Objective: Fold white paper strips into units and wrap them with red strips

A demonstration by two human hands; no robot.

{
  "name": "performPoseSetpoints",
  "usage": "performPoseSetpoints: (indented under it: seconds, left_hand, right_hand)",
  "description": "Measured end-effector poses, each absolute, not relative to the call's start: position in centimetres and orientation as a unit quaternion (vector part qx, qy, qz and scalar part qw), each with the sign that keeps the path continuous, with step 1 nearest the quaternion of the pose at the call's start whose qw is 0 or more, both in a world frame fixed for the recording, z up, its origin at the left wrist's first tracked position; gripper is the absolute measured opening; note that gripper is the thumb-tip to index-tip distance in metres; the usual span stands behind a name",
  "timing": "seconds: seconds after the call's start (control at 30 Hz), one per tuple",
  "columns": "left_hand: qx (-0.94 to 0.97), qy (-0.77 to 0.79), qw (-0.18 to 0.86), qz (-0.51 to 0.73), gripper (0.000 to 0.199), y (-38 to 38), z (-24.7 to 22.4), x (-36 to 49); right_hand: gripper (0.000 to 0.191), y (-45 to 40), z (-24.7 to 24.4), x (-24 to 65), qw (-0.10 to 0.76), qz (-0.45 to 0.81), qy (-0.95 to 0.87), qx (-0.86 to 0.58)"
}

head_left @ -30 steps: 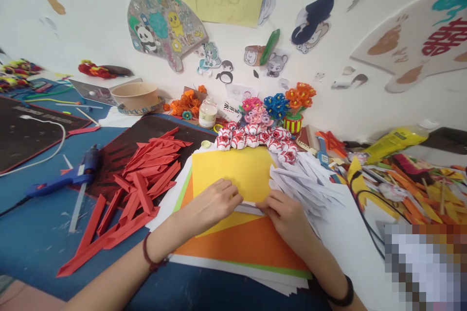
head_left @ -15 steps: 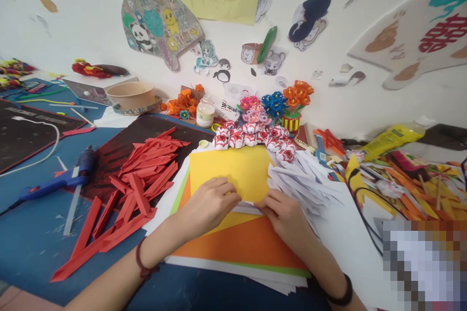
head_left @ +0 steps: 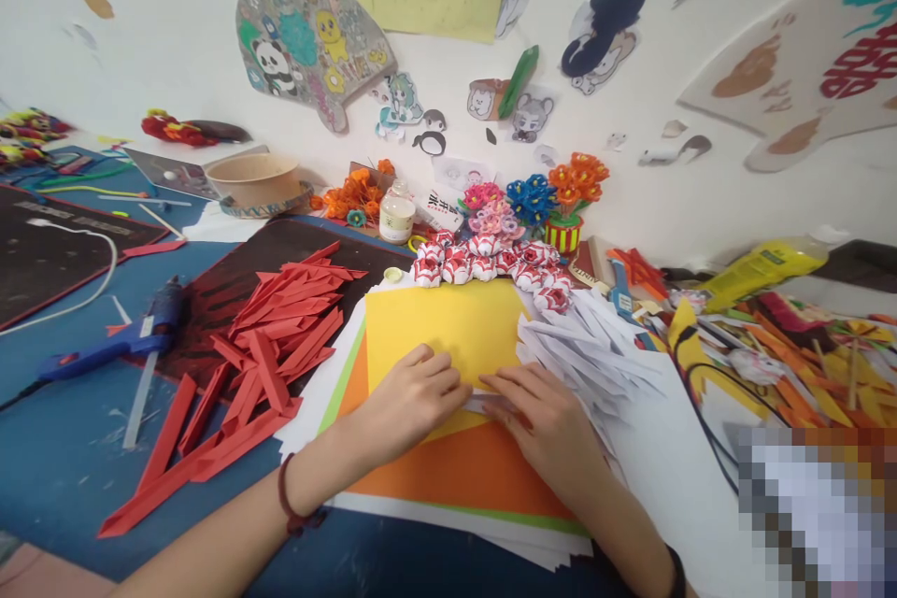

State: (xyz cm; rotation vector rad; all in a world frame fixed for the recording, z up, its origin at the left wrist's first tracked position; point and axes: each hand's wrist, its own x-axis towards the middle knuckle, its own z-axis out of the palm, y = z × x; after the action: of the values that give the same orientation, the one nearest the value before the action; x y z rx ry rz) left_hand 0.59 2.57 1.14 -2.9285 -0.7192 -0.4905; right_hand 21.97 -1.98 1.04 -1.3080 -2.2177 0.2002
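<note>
A narrow white paper strip (head_left: 479, 401) lies between my hands, low on a yellow sheet (head_left: 441, 322). My left hand (head_left: 420, 390) is closed, its fingertips pinching the strip's left part. From the right, my right hand (head_left: 547, 413) has its fingers on the strip's upper edge and its thumb below, gripping it. Under the yellow sheet lies an orange sheet (head_left: 462, 476), on a stack with green and white paper. Folded white paper strips (head_left: 589, 350) are heaped beside my right hand. Left of the stack is a pile of folded red paper strips (head_left: 287, 327).
A blue glue gun (head_left: 119, 346) lies at left. Red-and-white paper flowers (head_left: 483, 260) line the stack's back edge. Behind stand a small jar (head_left: 396, 213) and a striped flowerpot (head_left: 563, 234). At right are a yellow bottle (head_left: 763, 273), a black cable (head_left: 704, 411) and paper scraps.
My left hand has shifted slightly right along the strip. The fingers of my right hand have moved left and straightened over the strip. The view has shifted a little.
</note>
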Motion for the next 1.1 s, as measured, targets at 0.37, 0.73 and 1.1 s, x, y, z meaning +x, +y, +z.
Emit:
performPoseSetpoints:
  seconds: [0.37, 0.73, 1.1]
  left_hand:
    - [-0.960, -0.214, 0.084, -0.159, 0.016, 2.4, 1.7, 0.6]
    - [-0.957, -0.224, 0.139, -0.118, 0.016, 1.7, 2.5, 0.5]
    - [-0.957, -0.224, 0.149, -0.112, 0.010, 2.3, 2.8, -0.1]
  right_hand:
    - [0.030, -2.0, 0.6, 21.1, 0.244, -0.099, -0.861, -0.435]
    - [0.024, -1.9, 0.8, 21.1, 0.190, -0.183, -0.874, -0.407]
    - [0.026, -2.6, 1.1, 20.8, 0.158, -0.186, -0.871, -0.427]
